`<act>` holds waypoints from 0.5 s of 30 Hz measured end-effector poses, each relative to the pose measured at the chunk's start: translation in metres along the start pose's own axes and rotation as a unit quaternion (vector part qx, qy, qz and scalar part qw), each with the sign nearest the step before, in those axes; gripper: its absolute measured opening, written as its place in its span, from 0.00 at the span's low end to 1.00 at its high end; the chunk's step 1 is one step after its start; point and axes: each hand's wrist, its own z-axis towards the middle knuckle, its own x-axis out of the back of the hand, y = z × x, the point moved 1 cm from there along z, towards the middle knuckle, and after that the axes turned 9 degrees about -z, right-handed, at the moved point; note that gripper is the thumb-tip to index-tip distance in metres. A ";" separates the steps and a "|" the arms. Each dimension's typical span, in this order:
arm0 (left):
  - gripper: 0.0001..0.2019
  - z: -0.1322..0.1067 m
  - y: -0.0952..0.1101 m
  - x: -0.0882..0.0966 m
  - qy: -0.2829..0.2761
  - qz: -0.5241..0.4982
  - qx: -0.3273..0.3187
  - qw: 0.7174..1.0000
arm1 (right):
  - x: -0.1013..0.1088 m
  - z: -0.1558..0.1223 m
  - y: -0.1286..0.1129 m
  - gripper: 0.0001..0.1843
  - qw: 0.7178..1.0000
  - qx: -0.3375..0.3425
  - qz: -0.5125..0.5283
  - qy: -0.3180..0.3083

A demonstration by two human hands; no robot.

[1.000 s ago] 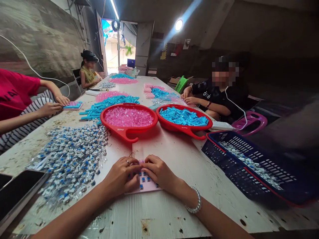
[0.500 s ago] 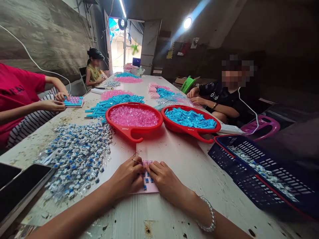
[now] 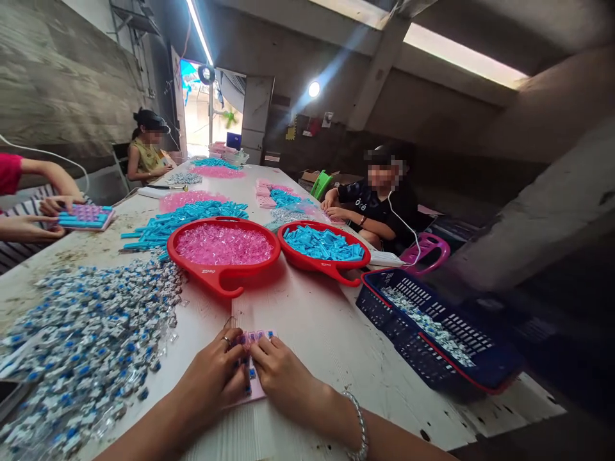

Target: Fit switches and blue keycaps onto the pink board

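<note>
My left hand (image 3: 214,372) and my right hand (image 3: 284,376) sit close together, fingers curled over a pink plastic plate (image 3: 255,387) set with small switches in rows. My hands hide most of it. Left of my left hand spreads a large pile of loose keyboard switches with blue stems (image 3: 81,346). Ahead of my hands stand a red tray of translucent pink pieces (image 3: 223,244) and a red tray of blue plastic pieces (image 3: 323,243). A silver beaded bracelet (image 3: 360,426) circles my right wrist.
A long white table runs ahead, holding more pink and blue heaps. A navy basket with switches (image 3: 423,326) stands at right. Co-workers sit along both sides, one at left holding a pink-and-blue keyboard-like plate (image 3: 86,218). A doorway (image 3: 211,109) lies at the far end.
The whole view has swung and tilted, so the table sits further left and more ceiling shows. My hands remain on the pink plate, and the co-worker's plate at left appears nearer the frame edge.
</note>
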 end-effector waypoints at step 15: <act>0.09 0.001 -0.005 0.005 -0.012 -0.005 0.026 1.000 | 0.007 0.004 0.020 0.11 0.988 -0.052 0.142 -0.039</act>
